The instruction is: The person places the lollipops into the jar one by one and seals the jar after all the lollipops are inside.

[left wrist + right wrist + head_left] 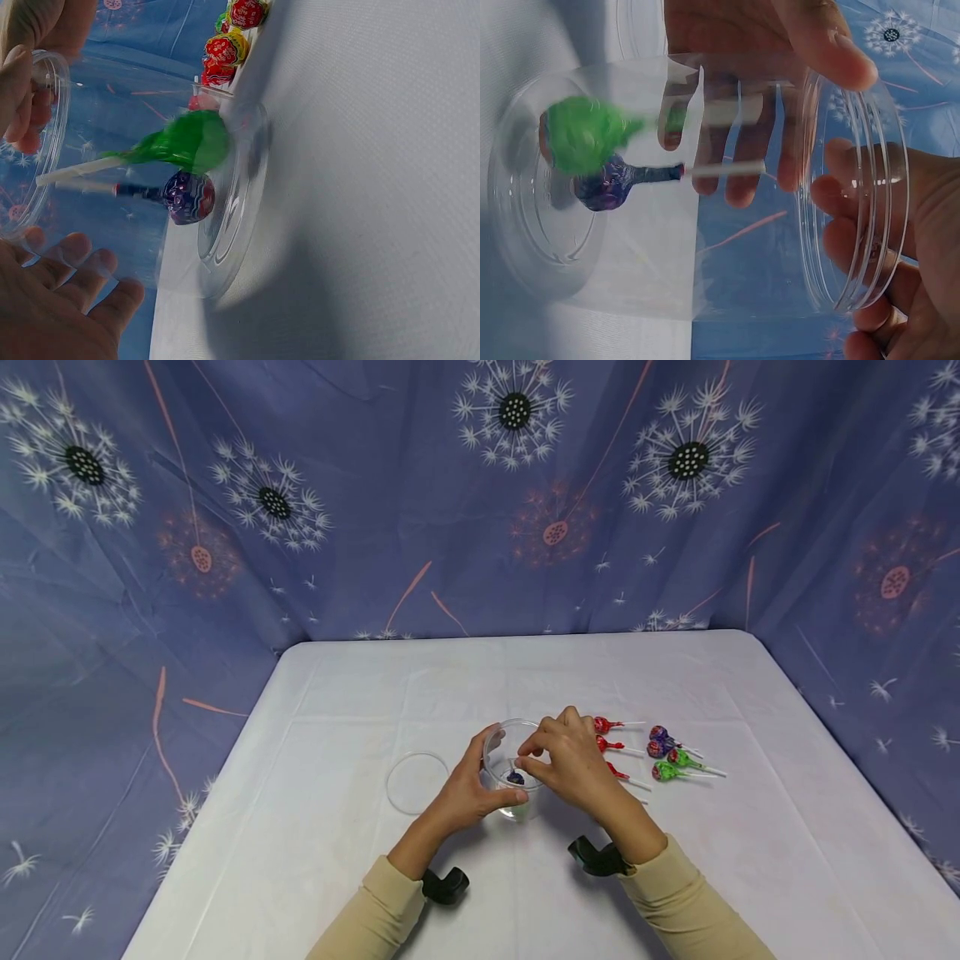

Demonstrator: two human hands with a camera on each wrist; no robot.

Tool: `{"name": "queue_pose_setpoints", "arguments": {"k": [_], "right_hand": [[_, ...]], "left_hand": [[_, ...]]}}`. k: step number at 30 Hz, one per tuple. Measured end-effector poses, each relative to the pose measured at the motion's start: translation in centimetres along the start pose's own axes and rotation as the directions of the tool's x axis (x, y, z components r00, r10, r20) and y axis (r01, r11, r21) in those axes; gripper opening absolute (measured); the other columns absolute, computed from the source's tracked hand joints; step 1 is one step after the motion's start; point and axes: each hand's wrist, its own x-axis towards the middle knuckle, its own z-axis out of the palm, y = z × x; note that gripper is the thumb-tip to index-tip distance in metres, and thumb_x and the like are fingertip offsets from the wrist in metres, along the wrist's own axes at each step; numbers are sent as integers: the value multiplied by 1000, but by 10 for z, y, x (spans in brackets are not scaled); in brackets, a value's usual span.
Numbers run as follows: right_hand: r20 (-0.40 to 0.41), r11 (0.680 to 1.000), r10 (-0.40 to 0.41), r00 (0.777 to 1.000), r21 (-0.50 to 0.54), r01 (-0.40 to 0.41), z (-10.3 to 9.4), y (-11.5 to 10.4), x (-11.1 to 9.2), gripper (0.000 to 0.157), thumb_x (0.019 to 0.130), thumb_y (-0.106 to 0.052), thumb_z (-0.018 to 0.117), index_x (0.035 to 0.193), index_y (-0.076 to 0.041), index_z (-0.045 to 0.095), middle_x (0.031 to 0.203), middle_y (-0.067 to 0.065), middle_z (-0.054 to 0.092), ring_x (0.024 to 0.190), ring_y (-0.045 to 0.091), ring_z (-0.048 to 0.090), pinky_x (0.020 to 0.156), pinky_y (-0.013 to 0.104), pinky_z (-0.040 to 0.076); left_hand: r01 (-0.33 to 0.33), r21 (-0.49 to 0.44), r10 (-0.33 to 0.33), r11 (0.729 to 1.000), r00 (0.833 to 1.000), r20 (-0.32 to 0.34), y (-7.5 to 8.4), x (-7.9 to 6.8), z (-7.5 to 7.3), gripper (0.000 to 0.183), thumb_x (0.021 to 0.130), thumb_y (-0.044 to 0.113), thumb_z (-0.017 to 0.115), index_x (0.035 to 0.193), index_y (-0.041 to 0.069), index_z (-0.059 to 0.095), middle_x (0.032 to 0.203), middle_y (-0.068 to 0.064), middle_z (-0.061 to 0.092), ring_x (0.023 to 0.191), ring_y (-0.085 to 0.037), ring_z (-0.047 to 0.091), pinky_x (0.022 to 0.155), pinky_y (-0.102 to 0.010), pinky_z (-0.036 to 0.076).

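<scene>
My left hand [467, 795] grips a clear plastic jar [517, 814], its thumb near the rim and its fingers spread along the far side. Inside the jar, a green-wrapped lollipop [187, 142] and a purple-wrapped lollipop [189, 199] rest with heads low and sticks toward the mouth. The green one is blurred in the right wrist view. Over the jar's mouth is my right hand [572, 762], fingers loosely bent at the rim. In the left wrist view the green lollipop's stick stands apart from those fingertips.
A clear round lid [387, 781] lies on the white table [300, 860] left of the jar. To the right are several red lollipops [604, 725], purple lollipops [658, 747] and green lollipops [663, 771], partly behind my right hand. A blue dandelion-print curtain [375, 510] surrounds the table.
</scene>
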Motion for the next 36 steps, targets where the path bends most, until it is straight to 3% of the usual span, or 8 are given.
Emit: {"name": "queue_pose_setpoints", "arguments": {"k": [15,24,36], "right_hand": [[-103,980,16,995,198,5,-12,7,-4,17,73,-21,80,87,-16,72,77,0,58,79,14,40,74,33,26],[-143,978,71,987,203,-41,-31,16,-9,19,73,-18,80,90,-13,72,80,0,58,82,14,40,76,35,25],[-174,973,151,973,200,-115,-38,41,-21,20,71,-14,82,89,-13,72,79,1,61,83,14,41,77,35,25]], "left_hand": [[0,12,0,1000,1000,-7,0,1,2,97,72,37,81,147,34,19,152,-3,33,135,-27,39,106,-47,36],[1,32,-1,999,1000,-12,1,0,2,100,71,41,81,147,33,18,152,-1,34,137,-31,36,110,-52,32],[20,7,-20,1000,1000,-8,1,1,2,101,72,26,82,149,29,17,154,-2,31,140,-31,32,112,-54,27]]}}
